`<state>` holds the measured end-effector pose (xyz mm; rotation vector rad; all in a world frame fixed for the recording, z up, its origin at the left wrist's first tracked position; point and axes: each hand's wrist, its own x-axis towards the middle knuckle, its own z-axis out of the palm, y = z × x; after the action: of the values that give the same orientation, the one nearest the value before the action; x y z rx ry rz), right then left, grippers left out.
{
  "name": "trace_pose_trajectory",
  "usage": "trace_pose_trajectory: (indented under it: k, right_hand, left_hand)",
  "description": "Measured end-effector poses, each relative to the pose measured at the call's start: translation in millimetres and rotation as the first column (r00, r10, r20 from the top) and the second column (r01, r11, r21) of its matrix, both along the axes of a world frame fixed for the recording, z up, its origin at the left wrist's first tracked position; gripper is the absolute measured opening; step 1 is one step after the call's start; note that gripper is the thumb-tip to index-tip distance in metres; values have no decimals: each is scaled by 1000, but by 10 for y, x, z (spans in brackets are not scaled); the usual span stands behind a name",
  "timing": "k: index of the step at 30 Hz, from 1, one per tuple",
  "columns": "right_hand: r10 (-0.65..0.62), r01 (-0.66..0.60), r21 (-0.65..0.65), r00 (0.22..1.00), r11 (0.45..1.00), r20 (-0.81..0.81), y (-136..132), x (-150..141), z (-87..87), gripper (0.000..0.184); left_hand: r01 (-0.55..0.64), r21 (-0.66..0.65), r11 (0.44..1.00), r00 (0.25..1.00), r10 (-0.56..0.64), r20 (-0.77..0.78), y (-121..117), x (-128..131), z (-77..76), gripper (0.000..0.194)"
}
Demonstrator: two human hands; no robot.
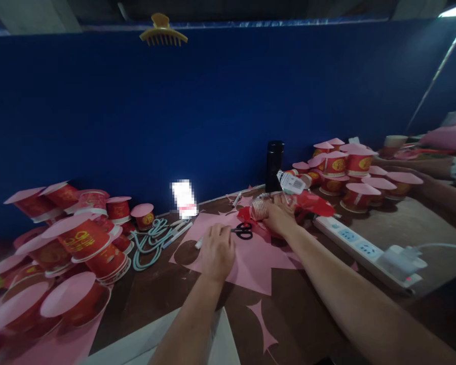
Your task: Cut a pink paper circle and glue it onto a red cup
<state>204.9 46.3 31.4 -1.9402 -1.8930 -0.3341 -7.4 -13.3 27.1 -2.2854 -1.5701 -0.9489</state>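
My left hand (217,251) rests on a pink paper sheet (251,263) on the brown table, fingers curled over a thin white pen-like stick (198,244). Black-handled scissors (243,231) lie just right of it. My right hand (279,215) reaches further back and grips a small stack of red paper cups (259,209), beside crumpled red wrapping (311,203) and a glue bottle (292,182).
Piles of red cups with pink lids stand at the left (76,238) and back right (349,172). A black flask (274,165) stands by the blue wall. A white power strip (357,246) lies at the right. Another person's arm (421,170) is at far right.
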Motion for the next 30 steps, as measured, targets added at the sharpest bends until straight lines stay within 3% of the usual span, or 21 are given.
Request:
trace_pose_trajectory:
  k: [3,6,8,13,21,30]
  right_hand:
    - [71,-71,28,998,997,4,-36,-89,-33,63]
    - [92,-92,25,996,995,1,-46,-93,-60,62]
    - [106,-106,29,994,994,10,-37,-63,-78,59]
    - [124,-126,43,992,991,37,-18,-20,-96,48]
    - [103,-103,8,994,995,42,-57,-36,-72,44]
    - [80,-80,-40,997,996,-4,-140,-66,-22,48]
  left_hand:
    - [119,-77,990,989,-111,102,110,401,77,24]
    - [93,-169,981,971,-52,233,270,704,40,21]
    - [38,-136,990,954,4,299,354,792,-38,23]
    - [6,-131,991,969,27,247,429,746,-187,28]
    - [105,-212,972,973,-56,226,462,673,-225,21]
    - [120,-253,960,960,-47,276,526,685,-259,19]
